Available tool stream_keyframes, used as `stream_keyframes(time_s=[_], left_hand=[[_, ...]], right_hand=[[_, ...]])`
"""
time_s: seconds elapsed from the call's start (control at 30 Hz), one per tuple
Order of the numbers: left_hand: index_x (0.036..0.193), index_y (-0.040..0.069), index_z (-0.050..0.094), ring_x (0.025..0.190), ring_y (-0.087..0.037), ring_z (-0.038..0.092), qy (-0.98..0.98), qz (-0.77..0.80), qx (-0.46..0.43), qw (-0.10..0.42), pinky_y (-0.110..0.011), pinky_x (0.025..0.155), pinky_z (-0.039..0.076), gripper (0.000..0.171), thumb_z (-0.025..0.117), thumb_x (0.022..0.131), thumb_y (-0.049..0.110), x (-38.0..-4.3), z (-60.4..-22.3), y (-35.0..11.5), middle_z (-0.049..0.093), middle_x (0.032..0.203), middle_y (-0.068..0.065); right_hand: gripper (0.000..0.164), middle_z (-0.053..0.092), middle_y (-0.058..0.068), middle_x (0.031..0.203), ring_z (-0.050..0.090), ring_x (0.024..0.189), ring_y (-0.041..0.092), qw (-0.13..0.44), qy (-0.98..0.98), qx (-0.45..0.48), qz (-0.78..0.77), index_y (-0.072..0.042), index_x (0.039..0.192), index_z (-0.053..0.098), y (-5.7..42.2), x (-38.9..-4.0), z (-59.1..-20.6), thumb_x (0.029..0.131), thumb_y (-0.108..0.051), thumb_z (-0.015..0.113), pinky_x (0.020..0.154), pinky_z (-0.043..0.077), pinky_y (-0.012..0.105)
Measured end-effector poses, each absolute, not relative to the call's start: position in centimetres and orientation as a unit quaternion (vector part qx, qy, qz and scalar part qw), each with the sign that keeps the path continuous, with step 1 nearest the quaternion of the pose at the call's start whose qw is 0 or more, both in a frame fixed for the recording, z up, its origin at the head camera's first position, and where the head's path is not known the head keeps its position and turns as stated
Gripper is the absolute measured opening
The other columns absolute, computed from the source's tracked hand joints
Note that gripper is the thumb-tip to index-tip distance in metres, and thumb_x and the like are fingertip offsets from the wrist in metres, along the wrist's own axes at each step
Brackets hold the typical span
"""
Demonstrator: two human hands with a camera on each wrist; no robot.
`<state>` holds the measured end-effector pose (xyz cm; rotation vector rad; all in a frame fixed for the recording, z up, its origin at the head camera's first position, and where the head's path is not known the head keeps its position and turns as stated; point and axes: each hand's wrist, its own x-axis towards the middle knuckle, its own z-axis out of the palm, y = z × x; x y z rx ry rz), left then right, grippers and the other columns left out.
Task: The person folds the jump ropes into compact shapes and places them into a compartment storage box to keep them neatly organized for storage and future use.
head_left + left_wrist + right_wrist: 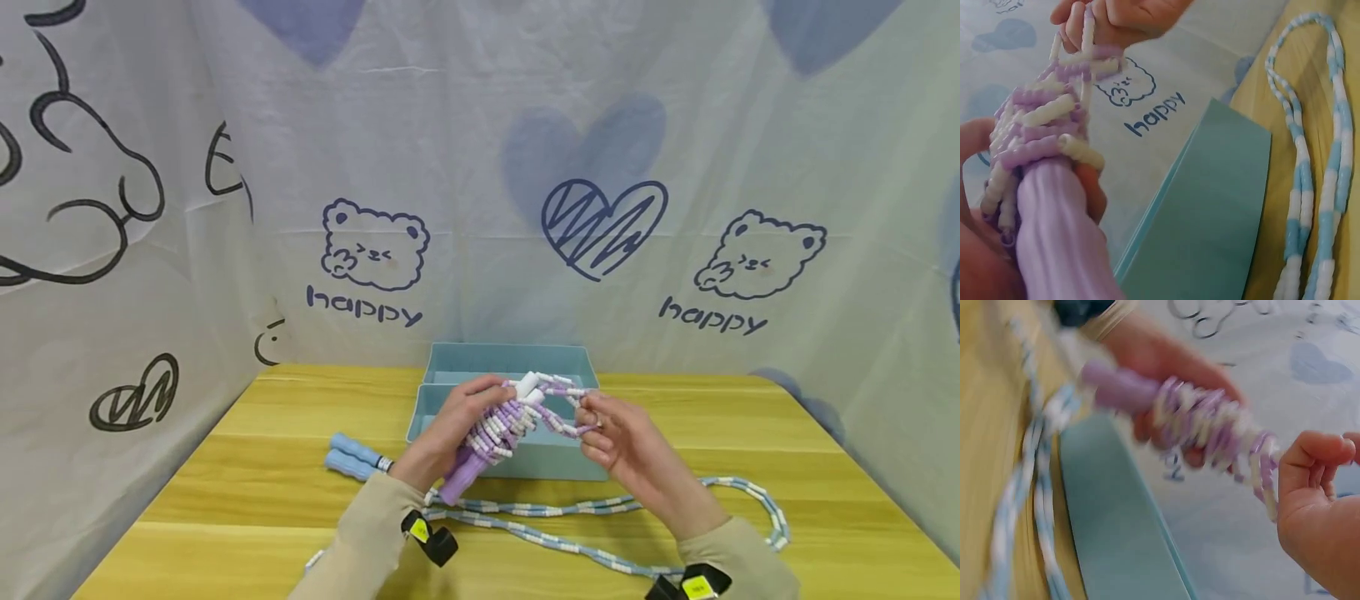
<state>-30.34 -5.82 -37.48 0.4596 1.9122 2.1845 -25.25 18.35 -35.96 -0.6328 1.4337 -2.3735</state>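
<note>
A purple-and-white beaded jump rope (495,435) is wound in tight coils around its own purple handles (1060,219). My left hand (448,423) grips this bundle, fingers wrapped about the coils, with the handle ends pointing down toward me. White tips (528,385) of the handles stick out past the coils at the upper end. From there a loop of beaded rope stretches across to my right hand (628,440), whose curled fingers hold the loop's far end. In the right wrist view the right hand (1319,509) partly hides that end.
Behind and below the hands stands a light teal open box (540,463) with a divided inside. A blue-and-white beaded jump rope (551,543) lies looped on the wooden table (247,492), its blue handles (351,457) at the left. A printed cloth (480,167) hangs behind the table.
</note>
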Motion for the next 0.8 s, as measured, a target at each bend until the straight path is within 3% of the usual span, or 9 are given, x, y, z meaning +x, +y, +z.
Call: stream_keyframes(time_s=[0.1, 0.23, 0.33, 0.47, 0.53, 0.67, 0.8], left_hand=[[0.105, 0.012, 0.068, 0.068, -0.015, 0.059, 0.632, 0.759, 0.128, 0.09, -0.03, 0.059, 0.052, 0.026, 0.065, 0.089, 0.033, -30.5, -37.6, -5.7, 0.063, 0.089, -0.005], [0.093, 0.015, 0.066, 0.065, -0.015, 0.057, 0.592, 0.792, 0.083, 0.126, -0.029, 0.058, 0.05, 0.026, 0.062, 0.089, 0.04, -30.7, -37.7, -5.6, 0.061, 0.08, -0.002], [0.104, 0.02, 0.063, 0.061, -0.014, 0.054, 0.564, 0.805, 0.079, 0.167, -0.029, 0.054, 0.047, 0.027, 0.058, 0.091, 0.043, -30.7, -37.8, -5.6, 0.06, 0.077, -0.002], [0.135, 0.032, 0.052, 0.062, -0.012, 0.052, 0.535, 0.816, 0.124, 0.183, -0.027, 0.051, 0.044, 0.037, 0.049, 0.098, 0.036, -30.7, -37.8, -5.6, 0.059, 0.086, -0.002], [0.14, 0.034, 0.047, 0.06, -0.012, 0.051, 0.519, 0.822, 0.139, 0.186, -0.026, 0.049, 0.042, 0.041, 0.045, 0.1, 0.032, -30.8, -37.9, -5.6, 0.058, 0.086, -0.002], [0.131, 0.029, 0.051, 0.056, -0.014, 0.05, 0.5, 0.837, 0.12, 0.188, -0.028, 0.046, 0.04, 0.031, 0.042, 0.101, 0.031, -30.9, -38.2, -5.6, 0.057, 0.081, -0.001], [0.106, 0.019, 0.06, 0.053, -0.016, 0.051, 0.48, 0.854, 0.09, 0.178, -0.03, 0.046, 0.04, 0.024, 0.042, 0.1, 0.035, -30.8, -38.1, -5.5, 0.058, 0.075, 0.0]], right_hand=[[0.014, 0.052, 0.005, 0.083, 0.04, 0.06, 0.011, 0.064, 0.616, -0.252, -0.744, -0.003, 0.1, 0.056, 17.4, -24.7, -36.3, 0.104, -0.016, 0.05, 0.052, 0.04, 0.023], [0.015, 0.055, 0.004, 0.088, 0.052, 0.069, 0.013, -0.085, 0.785, -0.301, -0.534, -0.009, 0.104, 0.058, 15.7, -23.9, -37.2, 0.096, -0.019, 0.066, 0.057, 0.049, 0.028], [0.018, 0.053, -0.005, 0.094, 0.052, 0.076, 0.011, -0.164, 0.829, -0.339, -0.413, -0.019, 0.104, 0.056, 14.7, -23.6, -37.9, 0.093, -0.023, 0.071, 0.061, 0.05, 0.025], [0.011, 0.053, -0.01, 0.094, 0.053, 0.076, 0.008, -0.205, 0.827, -0.342, -0.397, -0.022, 0.103, 0.057, 14.0, -23.4, -38.4, 0.097, -0.021, 0.065, 0.061, 0.051, 0.025], [0.004, 0.055, -0.011, 0.09, 0.055, 0.076, 0.007, -0.217, 0.819, -0.326, -0.419, -0.021, 0.1, 0.059, 13.9, -23.4, -38.5, 0.099, -0.018, 0.061, 0.063, 0.052, 0.026], [0.006, 0.057, -0.011, 0.087, 0.055, 0.074, 0.006, -0.274, 0.809, -0.333, -0.399, -0.018, 0.098, 0.061, 14.0, -23.5, -38.7, 0.099, -0.012, 0.06, 0.061, 0.051, 0.026], [0.017, 0.055, -0.009, 0.097, 0.05, 0.076, 0.005, -0.303, 0.813, -0.374, -0.326, -0.013, 0.111, 0.06, 13.6, -23.5, -39.0, 0.095, -0.017, 0.067, 0.06, 0.048, 0.021]])
